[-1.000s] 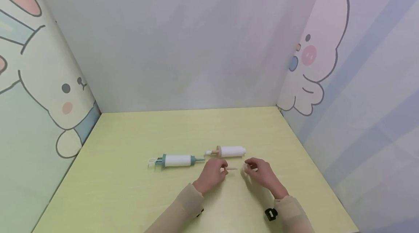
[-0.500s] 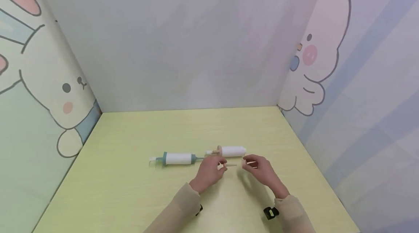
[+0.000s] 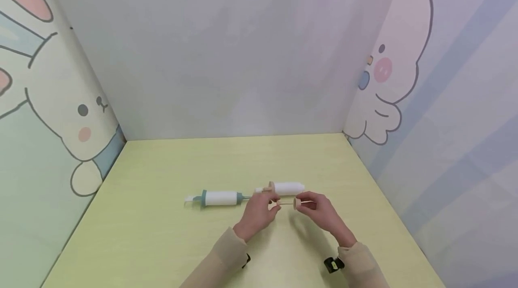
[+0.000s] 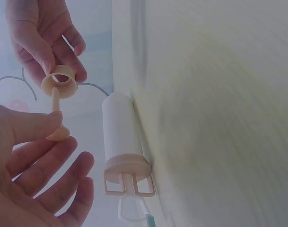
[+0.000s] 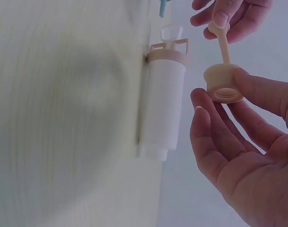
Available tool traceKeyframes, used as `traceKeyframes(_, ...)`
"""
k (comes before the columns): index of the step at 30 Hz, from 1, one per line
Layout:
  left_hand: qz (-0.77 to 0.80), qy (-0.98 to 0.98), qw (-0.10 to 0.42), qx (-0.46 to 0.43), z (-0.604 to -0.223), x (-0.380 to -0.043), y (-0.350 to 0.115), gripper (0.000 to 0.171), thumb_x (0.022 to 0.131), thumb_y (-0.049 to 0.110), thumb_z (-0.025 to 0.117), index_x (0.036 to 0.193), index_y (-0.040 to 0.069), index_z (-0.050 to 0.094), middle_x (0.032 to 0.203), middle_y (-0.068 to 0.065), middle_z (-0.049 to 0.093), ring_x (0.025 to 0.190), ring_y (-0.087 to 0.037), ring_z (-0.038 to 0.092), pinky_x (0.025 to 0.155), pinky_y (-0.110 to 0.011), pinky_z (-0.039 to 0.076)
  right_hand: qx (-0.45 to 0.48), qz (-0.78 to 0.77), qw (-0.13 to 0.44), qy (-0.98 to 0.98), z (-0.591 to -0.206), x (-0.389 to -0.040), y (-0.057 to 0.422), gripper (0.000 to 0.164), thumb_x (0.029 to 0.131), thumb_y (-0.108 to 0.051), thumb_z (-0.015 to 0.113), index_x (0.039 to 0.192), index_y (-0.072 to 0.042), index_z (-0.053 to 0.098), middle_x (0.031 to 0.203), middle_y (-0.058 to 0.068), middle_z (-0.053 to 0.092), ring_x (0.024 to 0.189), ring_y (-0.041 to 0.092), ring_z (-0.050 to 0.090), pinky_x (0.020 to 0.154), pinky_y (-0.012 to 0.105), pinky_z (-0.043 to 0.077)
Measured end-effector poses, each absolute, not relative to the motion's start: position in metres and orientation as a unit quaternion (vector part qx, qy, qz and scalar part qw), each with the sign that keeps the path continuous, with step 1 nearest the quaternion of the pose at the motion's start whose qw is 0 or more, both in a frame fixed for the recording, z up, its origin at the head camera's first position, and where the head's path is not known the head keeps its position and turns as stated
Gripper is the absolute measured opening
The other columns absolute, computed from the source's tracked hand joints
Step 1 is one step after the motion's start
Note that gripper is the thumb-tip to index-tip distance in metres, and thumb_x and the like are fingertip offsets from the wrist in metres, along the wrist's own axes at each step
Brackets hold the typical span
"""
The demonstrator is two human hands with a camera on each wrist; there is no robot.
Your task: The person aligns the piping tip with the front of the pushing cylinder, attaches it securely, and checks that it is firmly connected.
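The right hand (image 3: pixel 323 216) grips the cap (image 5: pixel 219 76); just left of the cap, the left hand (image 3: pixel 257 217) pinches the nozzle (image 4: pixel 56 100) by its wide end, long axis aimed at the cap's opening. Whether its tip is inside, I cannot tell.

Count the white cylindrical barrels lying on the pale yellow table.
2: the white barrel with teal ends, left of the left hand, and the white barrel with a beige collar, farther back to the right.
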State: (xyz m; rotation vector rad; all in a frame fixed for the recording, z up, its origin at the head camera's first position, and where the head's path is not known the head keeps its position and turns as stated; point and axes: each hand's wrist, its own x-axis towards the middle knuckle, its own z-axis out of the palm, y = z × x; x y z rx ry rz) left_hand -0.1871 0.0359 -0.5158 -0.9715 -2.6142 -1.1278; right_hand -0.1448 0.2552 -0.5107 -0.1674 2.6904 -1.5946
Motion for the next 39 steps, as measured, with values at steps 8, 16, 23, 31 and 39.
traceKeyframes(8, -0.387, -0.855, 0.081, -0.335, -0.519, -0.186, 0.034, 0.015, 0.08, 0.01, 0.076, 0.094, 0.009, 0.07, 0.089, 0.001, 0.066, 0.079, -0.017, 0.064, 0.067, -0.025, 0.049, -0.096, -0.493, -0.008, 0.865, -0.508, -0.145, 0.247, 0.025, 0.087, -0.012, 0.07, 0.11, -0.002, 0.065, 0.107, 0.01, 0.065, 0.089, 0.023, 0.067, 0.075, 0.032, 0.053)
traceKeyframes(16, -0.414, -0.853, 0.086, -0.307, -0.527, -0.172, 0.031, 0.029, 0.079, 0.013, 0.077, 0.1, 0.008, 0.058, 0.084, 0.002, 0.067, 0.079, -0.015, 0.063, 0.068, -0.029, 0.049, -0.115, -0.497, 0.015, 0.86, -0.483, -0.125, 0.221, 0.024, 0.088, 0.001, 0.065, 0.11, 0.009, 0.062, 0.105, 0.022, 0.064, 0.084, 0.034, 0.066, 0.073, 0.038, 0.053)
traceKeyframes(23, -0.434, -0.839, 0.101, -0.313, -0.518, -0.178, 0.037, 0.018, 0.081, 0.014, 0.076, 0.085, 0.013, 0.058, 0.083, 0.001, 0.062, 0.079, -0.017, 0.062, 0.068, -0.029, 0.049, -0.118, -0.484, 0.0, 0.867, -0.468, -0.132, 0.223, 0.024, 0.088, 0.0, 0.065, 0.11, 0.008, 0.063, 0.107, 0.021, 0.063, 0.088, 0.034, 0.065, 0.075, 0.039, 0.052)
traceKeyframes(31, -0.436, -0.839, 0.091, -0.312, -0.518, -0.175, 0.039, 0.016, 0.083, 0.018, 0.076, 0.087, 0.015, 0.06, 0.086, 0.002, 0.065, 0.081, -0.015, 0.063, 0.069, -0.028, 0.049, -0.112, -0.473, -0.005, 0.874, -0.498, -0.145, 0.233, 0.026, 0.09, -0.015, 0.068, 0.112, -0.003, 0.065, 0.107, 0.01, 0.065, 0.086, 0.021, 0.065, 0.073, 0.031, 0.052)
traceKeyframes(39, -0.436, -0.833, 0.106, -0.324, -0.516, -0.174, 0.04, 0.014, 0.084, 0.019, 0.075, 0.089, 0.015, 0.062, 0.087, 0.0, 0.068, 0.081, -0.015, 0.064, 0.07, -0.027, 0.049, -0.122, -0.483, 0.0, 0.867, -0.475, -0.138, 0.225, 0.025, 0.089, -0.004, 0.066, 0.113, 0.005, 0.063, 0.109, 0.018, 0.064, 0.087, 0.03, 0.065, 0.075, 0.036, 0.052)
